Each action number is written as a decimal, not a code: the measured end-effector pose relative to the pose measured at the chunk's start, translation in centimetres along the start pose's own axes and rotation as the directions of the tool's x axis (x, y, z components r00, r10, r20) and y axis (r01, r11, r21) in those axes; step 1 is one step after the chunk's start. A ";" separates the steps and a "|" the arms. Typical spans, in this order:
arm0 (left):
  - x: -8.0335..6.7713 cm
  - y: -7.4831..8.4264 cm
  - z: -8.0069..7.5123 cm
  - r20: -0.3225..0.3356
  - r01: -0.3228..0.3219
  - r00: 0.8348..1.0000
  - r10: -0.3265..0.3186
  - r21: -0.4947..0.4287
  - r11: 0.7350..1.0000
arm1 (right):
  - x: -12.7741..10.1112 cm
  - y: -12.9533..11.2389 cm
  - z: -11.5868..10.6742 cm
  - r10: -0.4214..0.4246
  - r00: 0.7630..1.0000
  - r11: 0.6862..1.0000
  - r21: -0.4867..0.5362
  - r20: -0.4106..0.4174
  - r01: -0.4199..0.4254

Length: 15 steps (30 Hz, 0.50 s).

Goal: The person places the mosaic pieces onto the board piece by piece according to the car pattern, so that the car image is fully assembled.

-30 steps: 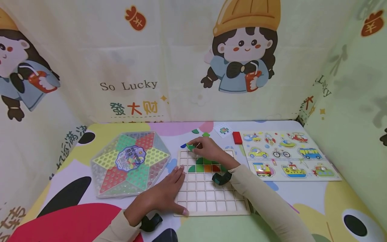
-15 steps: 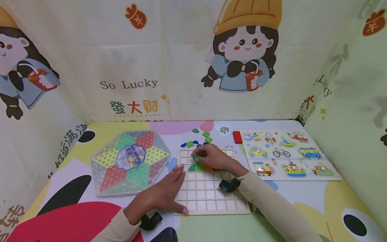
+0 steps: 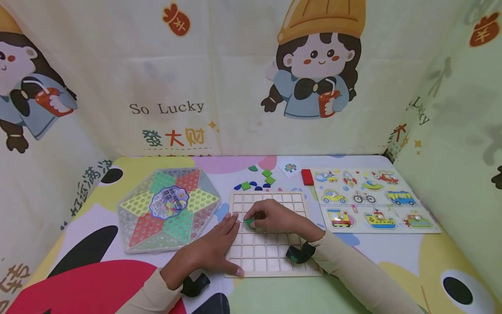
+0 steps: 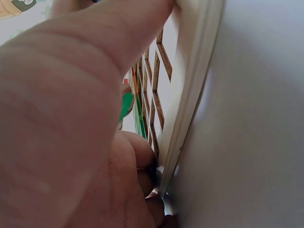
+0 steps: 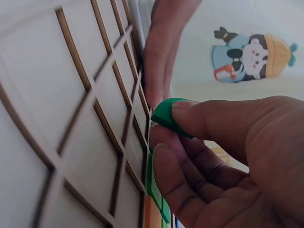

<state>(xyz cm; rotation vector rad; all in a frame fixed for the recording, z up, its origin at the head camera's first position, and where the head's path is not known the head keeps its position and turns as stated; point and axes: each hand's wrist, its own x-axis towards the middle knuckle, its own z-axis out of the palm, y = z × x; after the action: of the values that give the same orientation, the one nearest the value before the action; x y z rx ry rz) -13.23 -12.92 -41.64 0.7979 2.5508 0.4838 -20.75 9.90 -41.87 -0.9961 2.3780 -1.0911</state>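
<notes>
A light wooden grid board (image 3: 274, 262) lies on the table. My left hand (image 3: 209, 249) rests along its left side, fingers extended, with the thumb on the near left corner. Over the board's left columns, my right hand (image 3: 272, 216) pinches a green piece with a rounded edge (image 5: 166, 114) between thumb and fingers. In the right wrist view, green (image 5: 156, 183) and orange (image 5: 153, 213) pieces sit in the board just beyond that hand. From the head view, the hand hides most of these. The left wrist view also shows the held green piece (image 4: 126, 105) past my left thumb.
Behind the board lie loose green squares (image 3: 245, 186), blue rounded pieces (image 3: 258, 188) and a dark green piece (image 3: 252, 168). A pattern card (image 3: 290, 167) and a red block (image 3: 307, 177) are farther back. A hexagonal Chinese checkers box (image 3: 135, 246) flanks the left, a vehicle puzzle board (image 3: 354, 213) the right.
My right hand has come from the loose pieces behind the board toward me, carrying the green piece over the grid. Some green pieces there are uncovered now. My left hand stays put.
</notes>
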 end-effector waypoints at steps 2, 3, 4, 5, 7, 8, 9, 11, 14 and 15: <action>0.0 0.0 0.0 -0.001 -0.002 1.000 0.002 0.005 1.000 | -0.1 -0.2 0.3 0.004 1.000 1.000 -0.013 0.004 -0.004; 0.0 0.0 0.0 -0.001 -0.003 1.000 0.003 0.006 1.000 | -0.1 -0.3 0.4 0.009 1.000 1.000 -0.022 0.007 -0.009; 0.0 0.0 0.0 -0.001 -0.003 1.000 0.003 0.005 1.000 | -0.1 -0.4 0.5 0.012 1.000 0.999 -0.034 0.006 -0.012; 0.0 0.0 0.0 -0.001 -0.004 1.000 0.004 0.005 1.000 | -0.1 -0.6 0.6 0.018 1.000 0.999 -0.049 0.004 -0.017; 0.0 0.0 0.0 0.000 -0.006 1.000 0.006 0.001 1.000 | -0.1 -0.8 0.8 0.024 1.000 0.997 -0.073 -0.004 -0.024; 0.0 0.0 0.0 0.001 -0.006 1.000 0.006 -0.001 1.000 | -0.1 -1.0 0.9 0.026 1.000 0.996 -0.081 -0.010 -0.026; 0.0 0.0 0.0 0.002 -0.006 1.000 0.006 -0.003 1.000 | 0.0 -1.0 1.0 0.027 0.999 0.996 -0.087 -0.018 -0.028; -0.1 0.0 0.0 0.002 -0.005 1.000 0.005 -0.006 1.000 | 0.1 -1.1 1.2 0.030 0.999 0.994 -0.101 -0.035 -0.034; -0.1 0.0 0.0 0.000 -0.002 1.000 0.002 -0.008 1.000 | 0.3 -1.3 1.4 0.046 0.998 0.991 -0.121 -0.053 -0.052; -0.1 0.0 0.0 0.000 -0.002 1.000 0.002 -0.008 1.000 | 0.3 -1.3 1.4 0.055 0.997 0.990 -0.127 -0.056 -0.062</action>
<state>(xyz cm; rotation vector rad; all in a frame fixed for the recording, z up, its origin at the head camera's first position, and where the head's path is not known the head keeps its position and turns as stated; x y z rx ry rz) -13.19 -12.96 -41.61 0.7981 2.5467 0.4941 -19.57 8.35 -41.77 -0.9440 2.5304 -0.9641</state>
